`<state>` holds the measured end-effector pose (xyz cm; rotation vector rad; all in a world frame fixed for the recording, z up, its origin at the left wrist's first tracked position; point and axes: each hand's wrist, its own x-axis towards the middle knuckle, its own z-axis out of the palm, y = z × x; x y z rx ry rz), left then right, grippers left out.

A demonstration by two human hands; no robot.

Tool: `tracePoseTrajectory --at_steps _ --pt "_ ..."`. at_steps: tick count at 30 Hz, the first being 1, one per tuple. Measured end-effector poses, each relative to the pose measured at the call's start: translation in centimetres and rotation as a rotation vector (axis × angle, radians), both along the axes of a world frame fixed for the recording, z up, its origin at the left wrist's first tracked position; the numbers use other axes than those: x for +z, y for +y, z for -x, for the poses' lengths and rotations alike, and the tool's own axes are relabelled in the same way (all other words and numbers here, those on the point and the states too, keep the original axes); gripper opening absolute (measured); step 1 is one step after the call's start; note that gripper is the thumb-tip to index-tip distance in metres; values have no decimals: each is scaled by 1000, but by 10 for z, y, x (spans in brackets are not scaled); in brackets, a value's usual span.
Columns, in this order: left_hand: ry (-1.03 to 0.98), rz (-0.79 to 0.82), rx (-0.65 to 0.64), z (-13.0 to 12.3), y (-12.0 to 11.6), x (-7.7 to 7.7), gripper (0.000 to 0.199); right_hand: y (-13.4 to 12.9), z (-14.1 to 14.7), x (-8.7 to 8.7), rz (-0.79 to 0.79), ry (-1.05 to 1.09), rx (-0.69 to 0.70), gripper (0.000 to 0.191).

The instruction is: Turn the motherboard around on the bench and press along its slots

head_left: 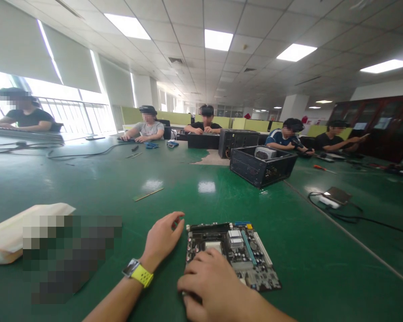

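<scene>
A motherboard (243, 268) lies on the green table in front of me, with a pale square CPU socket, silver heatsinks and blue and white slots on it. My right hand (218, 281) covers its near left part, fingers bent at the near left corner and thumb close beside them. That corner is mostly hidden under the hand. Just left of the board, my left hand (163, 237) rests with loosely curved fingers and holds nothing. A watch with a yellow-green strap (143, 274) is on the left wrist.
A black computer case (262, 167) with a power supply stands beyond the board, another case (238, 139) behind it. A thin strip (149, 194) lies ahead left. Cables and an adapter (329, 202) sit right, a screwdriver (324, 169) farther off. Several people sit around the table.
</scene>
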<state>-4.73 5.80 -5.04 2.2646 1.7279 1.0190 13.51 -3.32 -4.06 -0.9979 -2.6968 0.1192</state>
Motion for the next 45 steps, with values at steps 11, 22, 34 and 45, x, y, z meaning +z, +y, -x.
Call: tracePoseTrajectory --at_steps 11,22,34,45 --pt "-3 60 -10 0 -3 2 27 72 -114 11 30 -16 -850 18" --pt "35 71 -28 -1 -4 0 24 73 -147 14 117 -115 -1148 32" --pt "18 -47 -367 -14 -14 4 17 24 -61 26 472 225 -413 29" --pt "231 98 -605 -34 -26 3 41 79 -122 0 84 366 -617 40"
